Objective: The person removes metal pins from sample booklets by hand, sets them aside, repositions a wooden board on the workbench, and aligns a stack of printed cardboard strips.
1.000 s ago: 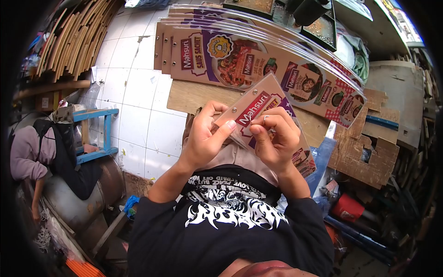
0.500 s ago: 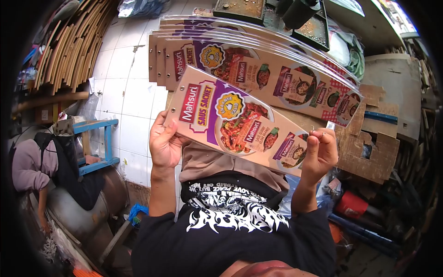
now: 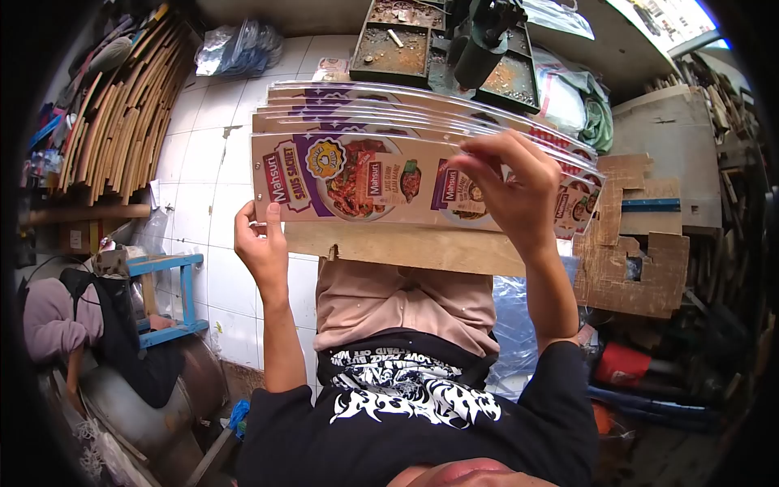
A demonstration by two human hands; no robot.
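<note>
A long beige and purple printed sign (image 3: 422, 174), marked "Mahsuri Saus Sachet", lies at the front of a stack of matching signs (image 3: 389, 101). My left hand (image 3: 261, 243) grips its lower left corner, thumb on the printed face. Above the sign's right half is my right hand (image 3: 519, 187), thumb and fingers pinched together. What the pinch holds, if anything, is too small to make out. Small metal eyelets show along the sign's left edge. Under the stack is a wooden board (image 3: 406, 247), its near edge in front of my lap.
Black metal trays (image 3: 398, 50) with small bits stand beyond the stack, beside a dark machine part (image 3: 483, 53). Cut cardboard (image 3: 641, 284) lies right. Leaning strips (image 3: 134, 105) and a blue frame (image 3: 185, 292) stand left. Another person's sleeve (image 3: 57, 312) shows at far left.
The sign has moved away from my body onto the front of the stack. My right hand has left its right end and moved up and left over it.
</note>
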